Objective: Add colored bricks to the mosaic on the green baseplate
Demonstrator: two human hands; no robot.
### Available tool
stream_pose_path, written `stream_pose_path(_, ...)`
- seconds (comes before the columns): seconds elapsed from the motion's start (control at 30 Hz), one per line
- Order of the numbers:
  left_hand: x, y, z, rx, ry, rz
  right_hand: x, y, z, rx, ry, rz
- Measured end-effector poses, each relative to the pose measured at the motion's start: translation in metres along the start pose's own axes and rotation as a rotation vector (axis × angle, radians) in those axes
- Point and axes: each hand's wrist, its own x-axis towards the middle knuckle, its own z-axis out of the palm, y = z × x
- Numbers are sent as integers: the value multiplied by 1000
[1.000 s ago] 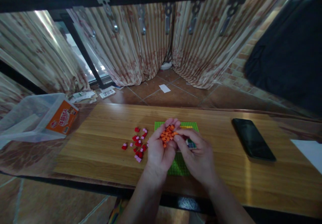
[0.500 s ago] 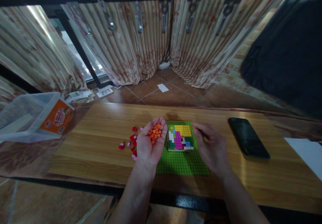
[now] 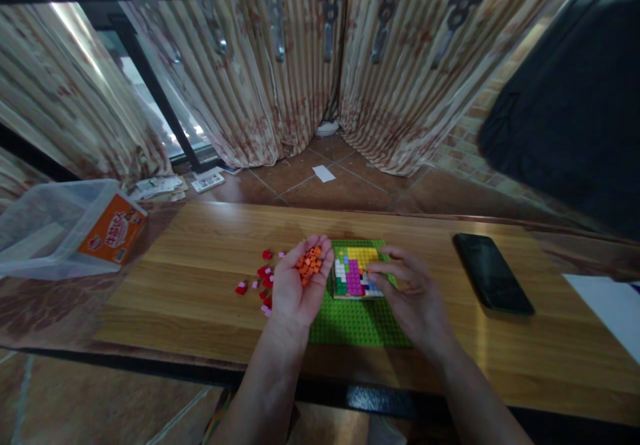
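Observation:
My left hand point(image 3: 295, 288) is cupped palm up to the left of the build, cradling a heap of small orange toy bricks point(image 3: 309, 265). A green studded baseplate point(image 3: 355, 325) lies on the table and bears a low block of bricks point(image 3: 354, 275) in yellow, magenta, white, green and blue. My right hand point(image 3: 413, 291) hangs over the right side of this block. Its thumb and index finger are pinched at a small orange brick, mostly hidden by the fingertips, close to the block's top; the other fingers are lifted.
Loose red and pink bricks point(image 3: 265, 275) lie left of my left hand. A black phone point(image 3: 493, 273) rests on the wooden table point(image 3: 190, 278) at right, near white paper point(image 3: 603, 305). At far left stands a clear plastic bin point(image 3: 65, 228) with an orange label.
My right hand has moved left from the baseplate's right edge to over the block, with the orange brick at its fingertips. My left hand stays nearly still.

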Motion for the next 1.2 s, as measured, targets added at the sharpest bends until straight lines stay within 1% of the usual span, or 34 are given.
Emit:
stream_pose_path(0.13, 0, -1, 0, 2, 4, -10, -2, 4, 6, 60, -1, 76)
stream_pose_path(0.2, 0, -1, 0, 3, 1, -15, -2, 4, 8, 126, 2, 149)
stream_pose_path(0.27, 0, 0, 0, 11, 3, -18, -2, 3, 10, 250, -11, 256)
stream_pose_path(0.37, 0, 0, 0, 11, 6, -16, -1, 3, 15, 508, -36, 414)
stream_pose_path(0.43, -1, 0, 0, 3, 3, -13, -1, 4, 17, 618, -33, 472)
stream_pose_path(0.5, -1, 0, 0, 3, 0, -10, -1, 5, 19, 671, -18, 507)
stream_pose_path(0.77, 0, -1, 0, 20, -3, -13, -2, 5, 21, 757, 14, 545)
stream_pose_path(1.1, -4, -2, 2, 47, -27, -10, -2, 0, 22, 700, 56, 557)
stream_pose_path(1.2, -7, -1, 4, 41, -68, -24, -1, 1, 20, 709, 24, 535)
